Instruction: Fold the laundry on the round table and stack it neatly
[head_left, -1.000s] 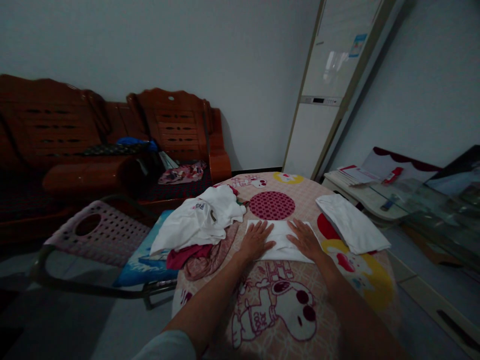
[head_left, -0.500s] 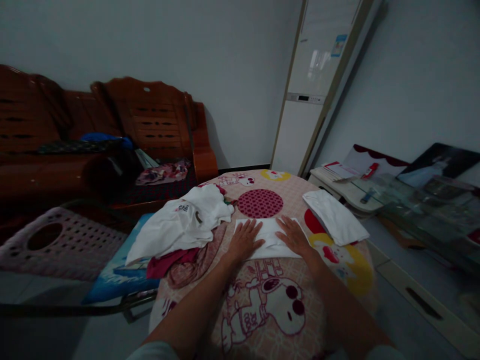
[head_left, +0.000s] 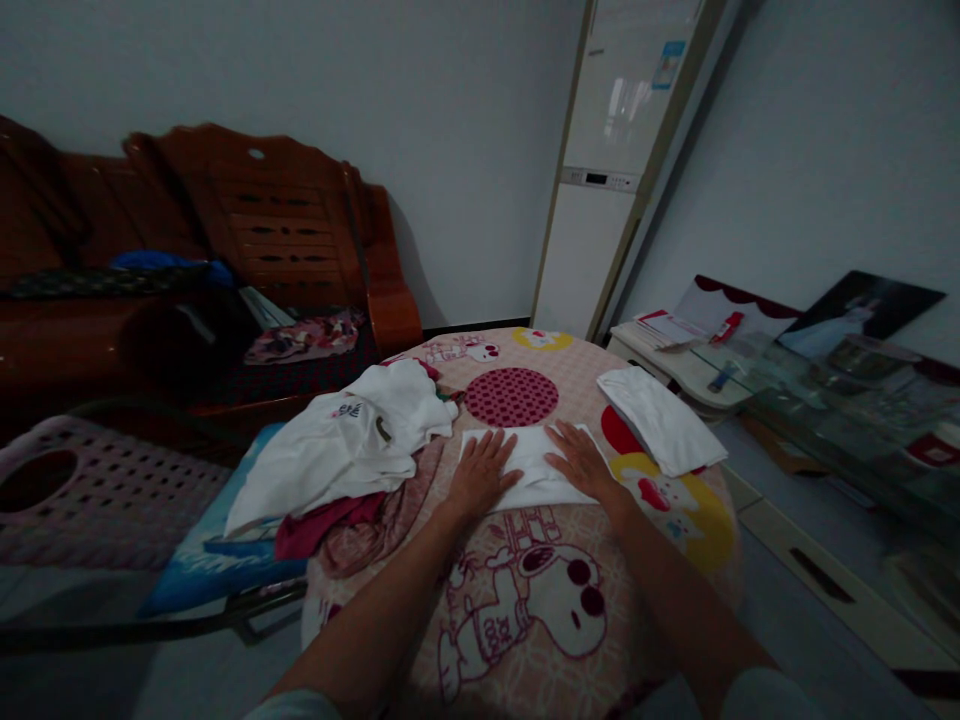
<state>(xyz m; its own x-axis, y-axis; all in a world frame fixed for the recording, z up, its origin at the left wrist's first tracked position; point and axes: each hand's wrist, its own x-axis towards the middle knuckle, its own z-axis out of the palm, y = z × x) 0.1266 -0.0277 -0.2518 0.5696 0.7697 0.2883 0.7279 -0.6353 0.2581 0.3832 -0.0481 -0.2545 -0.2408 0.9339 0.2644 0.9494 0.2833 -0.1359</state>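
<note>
A folded white garment lies flat on the round table with a pink patterned cloth. My left hand rests palm down on its left part, fingers spread. On its right part lies my right hand, flat as well with the fingers apart. To the left is a loose heap with a white T-shirt on top, which has a small dark print. Under it show a dark pink garment and a dusty-pink cloth. Another folded white garment sits at the table's right side.
At the left stand a wooden sofa with clothes on it, a woven chair and a blue cushion. A tall white air conditioner stands behind the table. On the right is a glass-topped cabinet holding papers and a photo.
The whole view has shifted slightly, so things appear a little further left and higher. Both hands stay flat on the folded white garment, hardly moved over it.
</note>
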